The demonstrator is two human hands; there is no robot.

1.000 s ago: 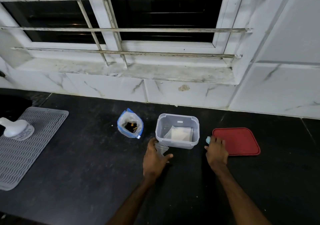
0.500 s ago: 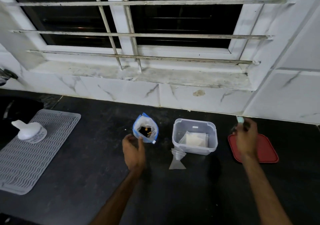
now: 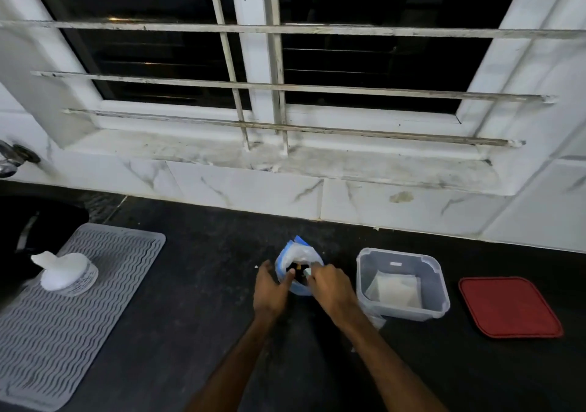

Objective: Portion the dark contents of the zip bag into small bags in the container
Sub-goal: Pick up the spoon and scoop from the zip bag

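Left hand (image 3: 272, 288) grips the zip bag (image 3: 299, 252), right hand (image 3: 330, 288) pinches a pale object (image 3: 307, 272).

Red lid (image 3: 509, 307), grey wavy-ribbed mat (image 3: 63, 316)

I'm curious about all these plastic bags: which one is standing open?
The blue-edged zip bag between left hand and right hand, beside the container. It stands open, dark contents showing; the small bags in the container lie flat.

Counter (image 3: 190, 332): zip bag (image 3: 296, 261) mid-counter, left hand (image 3: 271, 288) round its left side, right hand (image 3: 329, 288) at its right rim, small object (image 3: 307, 272) in it. Container (image 3: 409, 314) just right, small bags (image 3: 396, 289) inside; lid (image 3: 507, 307) right of that. Mat (image 3: 63, 332) at left edge, bottle (image 3: 65, 273) on it
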